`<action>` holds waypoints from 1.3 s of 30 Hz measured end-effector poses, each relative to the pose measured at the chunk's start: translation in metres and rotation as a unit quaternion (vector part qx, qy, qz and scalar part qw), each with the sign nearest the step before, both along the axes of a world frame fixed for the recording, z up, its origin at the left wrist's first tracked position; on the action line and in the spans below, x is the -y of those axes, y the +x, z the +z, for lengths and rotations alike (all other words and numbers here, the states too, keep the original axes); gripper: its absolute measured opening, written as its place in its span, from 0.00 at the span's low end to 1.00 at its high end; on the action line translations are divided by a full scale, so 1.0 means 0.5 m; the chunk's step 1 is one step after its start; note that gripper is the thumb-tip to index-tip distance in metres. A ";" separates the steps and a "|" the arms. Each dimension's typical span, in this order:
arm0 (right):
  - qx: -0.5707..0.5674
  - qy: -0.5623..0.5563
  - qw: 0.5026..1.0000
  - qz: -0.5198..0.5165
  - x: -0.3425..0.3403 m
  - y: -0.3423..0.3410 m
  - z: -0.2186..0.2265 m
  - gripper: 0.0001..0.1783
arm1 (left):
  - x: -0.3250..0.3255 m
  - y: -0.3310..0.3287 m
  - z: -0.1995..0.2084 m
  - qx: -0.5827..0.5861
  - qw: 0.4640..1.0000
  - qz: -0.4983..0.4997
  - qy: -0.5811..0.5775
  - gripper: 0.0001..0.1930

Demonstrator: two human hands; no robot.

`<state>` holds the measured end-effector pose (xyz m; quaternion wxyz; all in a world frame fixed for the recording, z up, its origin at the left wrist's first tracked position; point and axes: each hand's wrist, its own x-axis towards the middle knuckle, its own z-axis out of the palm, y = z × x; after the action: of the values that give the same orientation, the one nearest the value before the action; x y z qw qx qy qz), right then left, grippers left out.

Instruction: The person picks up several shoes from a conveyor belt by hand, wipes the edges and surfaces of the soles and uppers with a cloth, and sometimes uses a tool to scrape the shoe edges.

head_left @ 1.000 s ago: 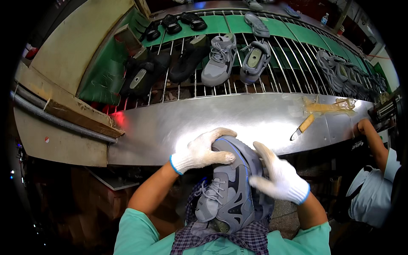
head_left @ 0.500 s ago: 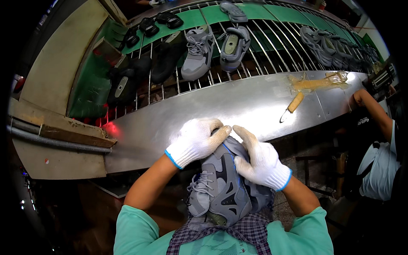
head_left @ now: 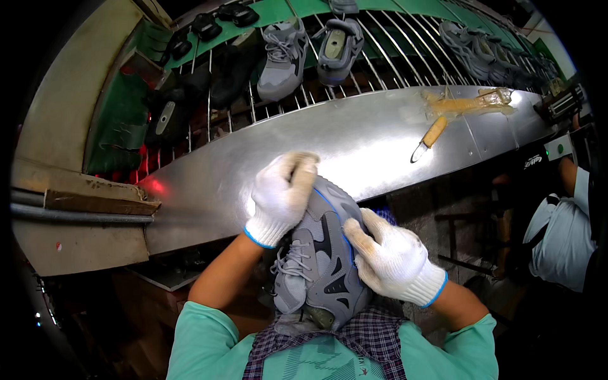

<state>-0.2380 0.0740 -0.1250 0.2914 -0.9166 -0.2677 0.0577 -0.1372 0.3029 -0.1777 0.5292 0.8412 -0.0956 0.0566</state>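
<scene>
A grey sneaker with laces, black side patches and a blue line along its sole edge is propped against my apron, toe pointing away. My right hand, in a white knit glove with a blue cuff, grips the sole side. My left hand, gloved likewise, is beside the toe end with its fingers curled together. Whether anything small is inside those fingers is hidden. The heel end of the sneaker rests at my checked apron.
A metal ledge runs ahead of me, bearing a knife with a wrapped handle and a taped patch. Beyond, a rod rack carries grey sneakers and black shoes. Another person is at the right.
My left hand has drawn back from the toe and its fingers have curled in. My right hand has slid nearer along the sole side. The whole view has shifted slightly.
</scene>
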 end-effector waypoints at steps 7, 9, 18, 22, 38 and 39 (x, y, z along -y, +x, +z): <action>-0.073 0.192 0.979 -0.017 0.013 0.131 -0.015 0.24 | -0.016 -0.019 -0.063 -0.143 0.939 0.069 -0.306 0.31; -0.134 0.197 0.971 -0.002 -0.046 0.201 0.031 0.24 | -0.006 -0.026 -0.015 -0.078 0.953 0.055 -0.287 0.29; -0.219 0.237 0.933 0.160 -0.107 0.235 0.086 0.23 | 0.009 -0.101 0.112 0.020 0.938 0.028 -0.345 0.27; -0.188 0.314 0.921 0.133 -0.088 0.155 0.056 0.25 | -0.017 -0.102 0.048 0.024 0.953 0.095 -0.287 0.29; 0.033 0.143 0.988 0.049 -0.104 0.110 0.171 0.53 | -0.073 -0.072 0.146 -0.221 0.750 -0.157 -0.603 0.30; 0.059 0.162 0.983 0.056 -0.100 0.094 0.185 0.50 | -0.086 -0.067 0.122 -0.206 0.715 -0.162 -0.648 0.31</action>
<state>-0.1911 0.1240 -0.0324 0.4161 -0.8425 -0.3411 -0.0247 -0.1709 0.3458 -0.1169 0.9525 0.2540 -0.0592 -0.1569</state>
